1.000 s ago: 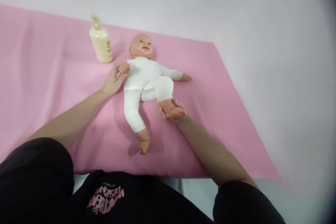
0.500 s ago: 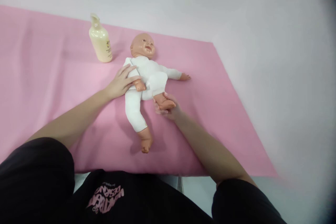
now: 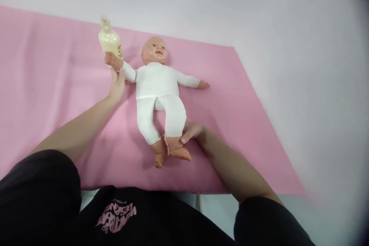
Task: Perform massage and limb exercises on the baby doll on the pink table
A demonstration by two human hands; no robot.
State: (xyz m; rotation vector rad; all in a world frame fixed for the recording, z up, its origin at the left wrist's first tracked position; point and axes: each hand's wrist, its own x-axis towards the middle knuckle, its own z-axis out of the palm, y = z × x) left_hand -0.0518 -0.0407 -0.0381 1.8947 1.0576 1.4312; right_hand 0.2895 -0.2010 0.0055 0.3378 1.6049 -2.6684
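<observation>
A baby doll [image 3: 157,80] with a white cloth body lies face up, its bare plastic head away from me. My left hand [image 3: 117,86] is closed around the doll's arm [image 3: 114,61] at the left, near the wrist, holding it out to the side. My right hand [image 3: 191,132] grips the lower leg [image 3: 175,144] at the right, thumb on top by the ankle and the other fingers mostly hidden beneath it. The doll's other arm [image 3: 191,81] is stretched out to the right, and its other leg [image 3: 148,125] lies bent on the cloth, both untouched.
A pale yellow pump bottle [image 3: 110,42] stands behind the doll's raised hand, partly covered by it. Pink cloth [image 3: 236,123] covers the table, its far and right edges in view. Beyond is a plain pale surface [image 3: 302,65].
My left hand has swung the doll's arm from across its body out to the left. My right hand has brought the bent leg down towards me, straightening it.
</observation>
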